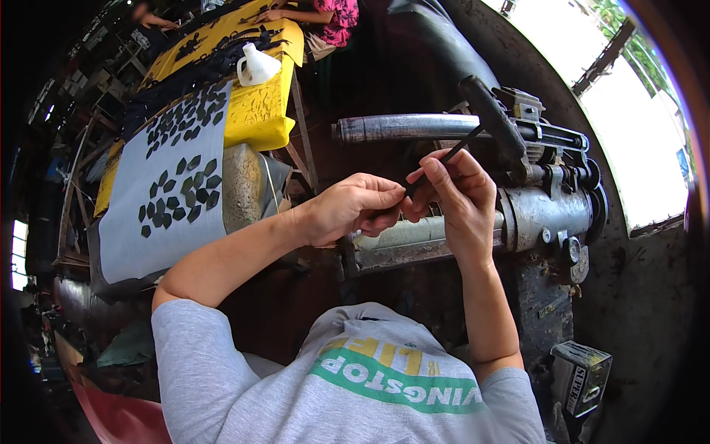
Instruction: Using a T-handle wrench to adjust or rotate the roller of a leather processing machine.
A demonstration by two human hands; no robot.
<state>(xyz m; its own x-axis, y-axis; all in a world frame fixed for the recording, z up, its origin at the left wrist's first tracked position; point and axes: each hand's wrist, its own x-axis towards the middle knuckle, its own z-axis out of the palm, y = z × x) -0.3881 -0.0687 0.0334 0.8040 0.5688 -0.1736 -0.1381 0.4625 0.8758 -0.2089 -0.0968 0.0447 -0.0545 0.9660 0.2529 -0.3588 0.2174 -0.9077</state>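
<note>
In front of my chest, both hands are raised close together. My right hand (464,198) is closed around a thin, straight black stick-like thing (467,138), its upper end slanting up to the right past the fingers. With fingertips pinched, my left hand (353,209) grips the lower end of the same thing. The fingers cover that end, so its shape there cannot be made out. Behind the hands stands a machine with a bare metal roller (414,127) and, below it, a cream-coloured roller (403,239).
At left, several dark angular pieces (194,198) lie on a white sheet (137,255), beside a rough block (242,189). A white jug (259,68) stands on a yellow cover (255,122). Another person's pink sleeve (342,18) shows beyond. A metal tin (582,376) sits lower right.
</note>
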